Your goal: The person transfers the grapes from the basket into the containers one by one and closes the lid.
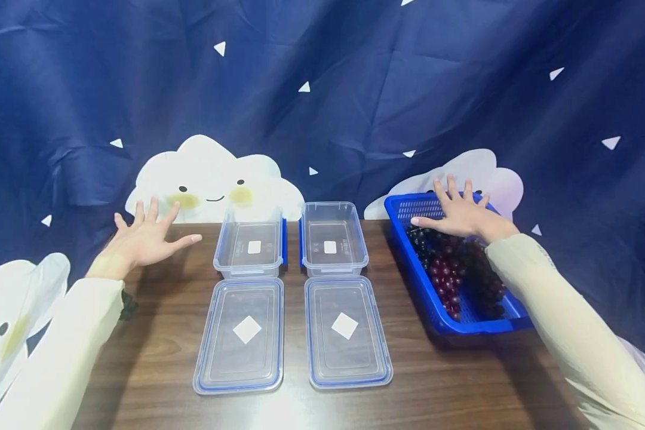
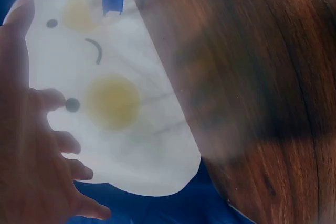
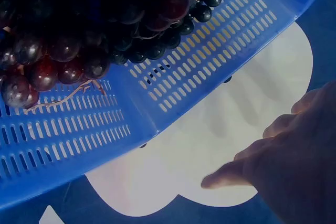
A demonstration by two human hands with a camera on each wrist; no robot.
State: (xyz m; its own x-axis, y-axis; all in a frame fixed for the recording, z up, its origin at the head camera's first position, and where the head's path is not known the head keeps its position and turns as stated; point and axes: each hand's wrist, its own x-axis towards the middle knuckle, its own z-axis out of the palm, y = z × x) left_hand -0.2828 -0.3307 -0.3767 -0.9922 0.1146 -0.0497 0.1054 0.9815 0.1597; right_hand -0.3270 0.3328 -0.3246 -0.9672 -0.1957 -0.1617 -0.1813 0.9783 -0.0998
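At the left of the head view, the left hand hovers near a clear plastic container, its grip loose, fingers and thumb spread wide. At the right, the right hand overlaps the far end of a blue perforated basket, its grip likewise relaxed and splayed; the right wrist view shows a gap between its fingers and the basket wall. Red grapes and black grapes lie inside that basket, on the right side of the desk. A second clear container stands mid-frame beside the first, and two blue-edged lids, left and right, lie flat below them, lower centre.
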